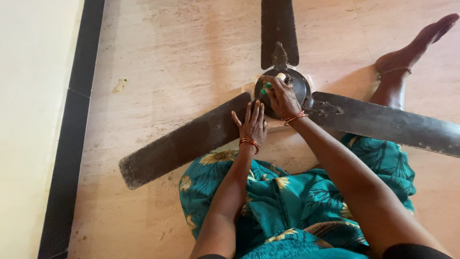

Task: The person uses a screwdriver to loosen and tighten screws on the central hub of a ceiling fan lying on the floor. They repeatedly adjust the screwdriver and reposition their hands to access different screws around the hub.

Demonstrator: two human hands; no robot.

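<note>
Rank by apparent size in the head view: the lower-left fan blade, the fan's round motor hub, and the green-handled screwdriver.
1. Lower-left fan blade
2. Motor hub, partly covered by the right hand
3. Green-handled screwdriver, mostly hidden in that hand

Both arms stretched forward and down from the bottom edge, forearms bare. Left hand laid flat, palm down, fingers straight and close together, pointing away from the body, bangles at the wrist. Right hand a little farther out, wrist bent, fingers curled shut in a grip, knuckles up, bangles at that wrist too.
</note>
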